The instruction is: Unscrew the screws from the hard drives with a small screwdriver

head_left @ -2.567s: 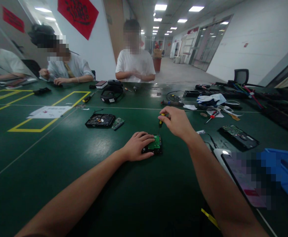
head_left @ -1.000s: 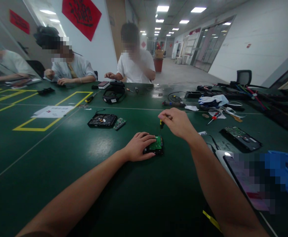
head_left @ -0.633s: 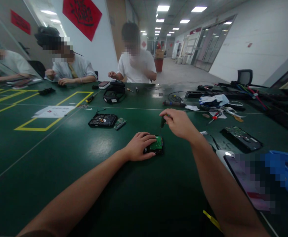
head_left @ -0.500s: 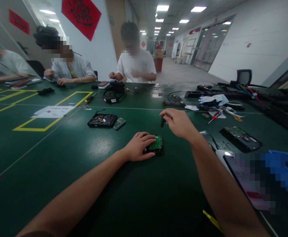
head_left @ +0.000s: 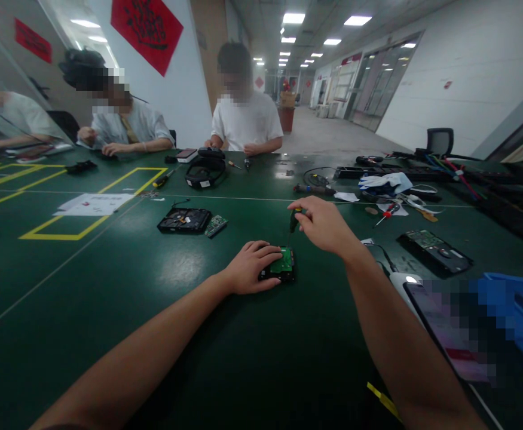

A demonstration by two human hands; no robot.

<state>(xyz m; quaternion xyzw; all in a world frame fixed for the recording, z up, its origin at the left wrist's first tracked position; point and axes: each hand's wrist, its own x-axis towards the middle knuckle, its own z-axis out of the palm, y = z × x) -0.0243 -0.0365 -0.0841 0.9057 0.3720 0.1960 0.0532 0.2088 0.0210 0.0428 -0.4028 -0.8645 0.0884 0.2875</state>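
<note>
A hard drive (head_left: 283, 270) with a green circuit board on top lies on the dark green table in front of me. My left hand (head_left: 257, 267) rests across its left part, fingers over the board and thumb along the near side, gripping it. Above the drive's far right corner, my right hand (head_left: 315, 218) holds a screwdriver (head_left: 293, 222) upright by its dark handle with yellow at the top. Its thin shaft points down at the drive's far edge; whether the tip sits in a screw is too small to tell.
Left of the drive lie an opened drive case (head_left: 184, 220) and a loose circuit board (head_left: 216, 226). Another hard drive (head_left: 436, 251), a red screwdriver (head_left: 385, 215), gloves (head_left: 385, 183) and a blue bin (head_left: 521, 316) are on the right. Several people sit across the table.
My right hand's fingers have shifted on the screwdriver handle, exposing more of its yellow top. My left hand stays on the drive. The person opposite has lowered a hand to the table.
</note>
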